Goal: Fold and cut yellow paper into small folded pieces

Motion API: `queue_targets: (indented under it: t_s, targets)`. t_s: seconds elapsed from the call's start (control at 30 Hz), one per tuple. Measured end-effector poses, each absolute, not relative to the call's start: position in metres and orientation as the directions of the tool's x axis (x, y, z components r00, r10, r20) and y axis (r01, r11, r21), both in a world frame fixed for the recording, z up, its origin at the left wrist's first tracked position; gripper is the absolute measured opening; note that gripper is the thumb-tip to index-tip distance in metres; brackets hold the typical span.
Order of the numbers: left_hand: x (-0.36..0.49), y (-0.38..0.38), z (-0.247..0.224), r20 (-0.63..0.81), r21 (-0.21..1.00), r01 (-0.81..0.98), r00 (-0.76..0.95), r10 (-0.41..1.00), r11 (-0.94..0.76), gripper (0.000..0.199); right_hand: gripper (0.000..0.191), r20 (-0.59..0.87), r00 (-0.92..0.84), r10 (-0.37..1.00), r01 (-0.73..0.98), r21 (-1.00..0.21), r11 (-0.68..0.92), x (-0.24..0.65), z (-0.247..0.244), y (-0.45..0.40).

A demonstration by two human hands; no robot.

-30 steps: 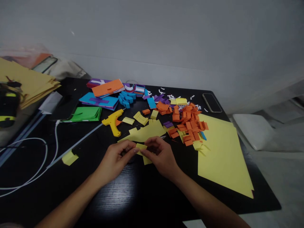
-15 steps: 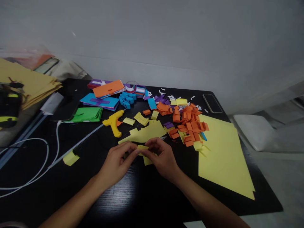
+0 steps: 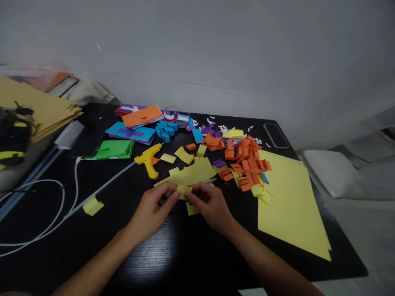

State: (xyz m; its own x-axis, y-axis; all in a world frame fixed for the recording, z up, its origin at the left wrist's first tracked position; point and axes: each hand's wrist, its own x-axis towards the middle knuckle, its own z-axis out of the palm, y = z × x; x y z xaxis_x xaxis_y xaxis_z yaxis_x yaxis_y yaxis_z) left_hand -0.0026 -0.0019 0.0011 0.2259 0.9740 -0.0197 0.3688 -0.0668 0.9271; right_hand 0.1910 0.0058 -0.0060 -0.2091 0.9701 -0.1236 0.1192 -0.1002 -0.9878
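Observation:
A small piece of yellow paper [image 3: 184,189] is pinched between my two hands, a little above the black table. My left hand [image 3: 156,209] grips its left end with thumb and fingers. At its right end, my right hand [image 3: 212,207] holds it the same way. Just beyond my fingers lies a larger yellow paper sheet [image 3: 189,172] with an uneven edge. Part of a pointed metal blade [image 3: 210,180] shows beside my right fingers; the rest of that tool is hidden. Another yellow scrap [image 3: 192,209] lies beneath the hands.
A yellow glue gun [image 3: 148,159] lies to the left, its clear stick trailing behind. Orange folded papers [image 3: 248,160] are heaped at right beside large yellow sheets [image 3: 288,205]. Blue [image 3: 131,132] and green paper stacks [image 3: 115,149], a white cable [image 3: 63,197] and a phone [image 3: 275,135] are around.
The small yellow paper has been turned so more of its flat face shows. My right fingers have shifted slightly, and the metal blade shows more. Both hands keep their hold.

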Motion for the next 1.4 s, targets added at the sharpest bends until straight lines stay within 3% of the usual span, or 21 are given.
queue_targets:
  t_s: [0.33, 0.5, 0.57, 0.67, 0.77, 0.9, 1.1, 1.4]
  targets:
    - [-0.011, 0.003, -0.003, -0.055, 0.931, 0.363, 0.231, 0.971, -0.033, 0.030, 0.020, -0.169, -0.232, 0.958, 0.106, -0.983, -0.148, 0.196, -0.005, 0.012]
    - [-0.012, 0.005, -0.004, -0.036, 0.936, 0.351, 0.188, 0.982, -0.033, 0.028, 0.017, -0.062, -0.013, 0.998, 0.043, -0.997, -0.061, 0.201, -0.004, 0.019]
    - [-0.011, 0.005, -0.003, -0.038, 0.945, 0.327, 0.173, 0.984, -0.021, 0.027, 0.014, 0.001, -0.046, 0.999, 0.016, -1.000, 0.002, 0.201, -0.005, 0.018]
    - [-0.008, 0.004, -0.003, -0.047, 0.957, 0.290, 0.165, 0.985, -0.003, 0.027, 0.026, -0.034, -0.192, 0.981, -0.021, -0.999, -0.039, 0.198, -0.006, 0.013]
    - [-0.006, 0.003, -0.003, -0.058, 0.962, 0.272, 0.178, 0.982, 0.008, 0.029, 0.021, -0.077, -0.269, 0.960, 0.077, -0.995, -0.058, 0.195, -0.006, 0.011]
    - [-0.005, 0.005, -0.002, -0.068, 0.962, 0.273, 0.206, 0.976, 0.009, 0.030, 0.024, -0.024, -0.303, 0.953, 0.248, -0.967, 0.055, 0.194, -0.005, 0.010]
    - [-0.007, 0.007, 0.002, -0.084, 0.965, 0.264, 0.274, 0.958, 0.009, 0.026, 0.022, 0.056, -0.287, 0.956, 0.346, -0.925, 0.158, 0.197, -0.003, 0.008]
    - [-0.005, 0.005, -0.001, -0.009, 0.947, 0.316, 0.216, 0.976, -0.061, 0.026, 0.022, 0.085, -0.266, 0.960, 0.378, -0.907, 0.185, 0.196, -0.003, 0.009]
